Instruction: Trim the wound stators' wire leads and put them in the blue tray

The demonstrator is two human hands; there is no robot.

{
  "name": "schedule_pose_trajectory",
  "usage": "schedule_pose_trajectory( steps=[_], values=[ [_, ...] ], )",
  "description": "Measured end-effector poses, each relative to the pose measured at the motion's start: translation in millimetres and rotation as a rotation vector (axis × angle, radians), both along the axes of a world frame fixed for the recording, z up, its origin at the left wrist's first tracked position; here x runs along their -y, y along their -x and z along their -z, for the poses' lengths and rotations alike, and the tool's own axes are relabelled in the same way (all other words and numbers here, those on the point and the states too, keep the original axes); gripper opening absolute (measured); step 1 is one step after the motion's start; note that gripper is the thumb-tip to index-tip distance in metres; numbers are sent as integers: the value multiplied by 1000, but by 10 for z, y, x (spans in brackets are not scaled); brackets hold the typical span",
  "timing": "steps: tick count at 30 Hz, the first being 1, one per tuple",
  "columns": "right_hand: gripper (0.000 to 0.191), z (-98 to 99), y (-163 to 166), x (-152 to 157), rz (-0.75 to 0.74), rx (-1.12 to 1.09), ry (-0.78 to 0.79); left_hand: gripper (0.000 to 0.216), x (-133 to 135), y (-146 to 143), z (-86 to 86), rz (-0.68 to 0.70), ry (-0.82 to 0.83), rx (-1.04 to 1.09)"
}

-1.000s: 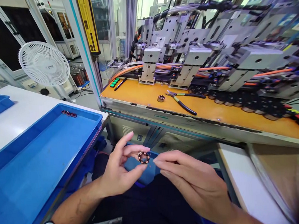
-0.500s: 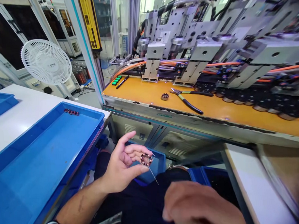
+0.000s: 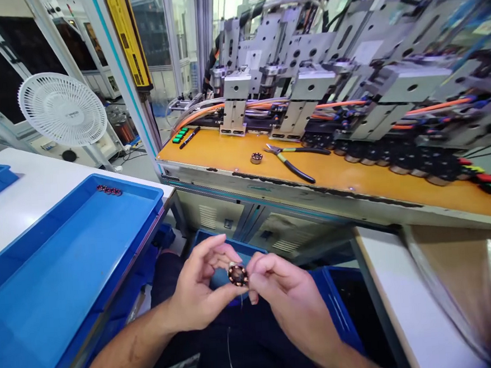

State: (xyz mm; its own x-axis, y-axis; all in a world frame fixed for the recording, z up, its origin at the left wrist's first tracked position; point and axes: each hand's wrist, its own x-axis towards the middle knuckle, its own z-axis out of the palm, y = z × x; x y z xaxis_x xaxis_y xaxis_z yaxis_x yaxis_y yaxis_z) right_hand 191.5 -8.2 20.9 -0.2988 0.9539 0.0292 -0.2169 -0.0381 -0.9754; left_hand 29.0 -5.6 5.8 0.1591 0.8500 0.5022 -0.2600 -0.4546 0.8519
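My left hand (image 3: pixel 198 294) pinches a small copper-wound ring coil (image 3: pixel 237 274) between thumb and fingers, low in the middle of the view over my lap. My right hand (image 3: pixel 285 299) meets it from the right, fingertips closed on the coil's right edge. A thin wire (image 3: pixel 229 348) trails down from the coil over my dark trousers. Both hands hold the coil together.
A large blue tray (image 3: pixel 45 265) lies at my left with a few small coils (image 3: pixel 108 190) at its far edge. An orange bench (image 3: pixel 332 172) carries pliers (image 3: pixel 291 159), one coil (image 3: pixel 256 158) and the winding machine (image 3: pixel 348 87). A white fan (image 3: pixel 62 110) stands far left. Blue bins (image 3: pixel 338 306) sit under my hands.
My right hand came back up from the lower right and closed on the coil. My left hand kept holding the coil and dropped a little.
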Motion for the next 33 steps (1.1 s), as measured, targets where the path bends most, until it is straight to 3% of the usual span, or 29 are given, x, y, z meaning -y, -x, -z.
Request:
schedule_pose_trajectory(
  steps=[4, 9, 11, 15, 18, 23, 27, 31, 33],
  values=[
    [25, 125, -56, 85, 59, -53, 14, 76, -26, 26, 13, 28, 90, 100],
    [23, 24, -106, 71, -23, 62, 69, 80, 19, 23, 24, 97, 21, 0],
    [27, 40, -113, 97, -9, 39, 76, 76, 30, 16, 18, 136, 85, 54],
    [26, 100, -203, 147, -22, 51, 56, 42, 10, 46, -25, 254, 327, 184],
    [24, -17, -273, 91, -25, 182, -15, 27, -14, 78, -57, 304, 377, 136],
    [25, -277, -242, -42, -41, 398, -63, 37, -3, 49, -72, 286, 345, 38],
    [30, -272, -269, -83, -138, 418, -51, 29, -4, 43, -46, 260, 416, -11],
    [29, -246, -410, -114, -304, 418, 57, 29, -2, 88, 8, 260, 454, -11],
    [25, -281, -463, -89, -303, 453, 104, 29, 19, 88, -7, 236, 422, -69]
  ],
)
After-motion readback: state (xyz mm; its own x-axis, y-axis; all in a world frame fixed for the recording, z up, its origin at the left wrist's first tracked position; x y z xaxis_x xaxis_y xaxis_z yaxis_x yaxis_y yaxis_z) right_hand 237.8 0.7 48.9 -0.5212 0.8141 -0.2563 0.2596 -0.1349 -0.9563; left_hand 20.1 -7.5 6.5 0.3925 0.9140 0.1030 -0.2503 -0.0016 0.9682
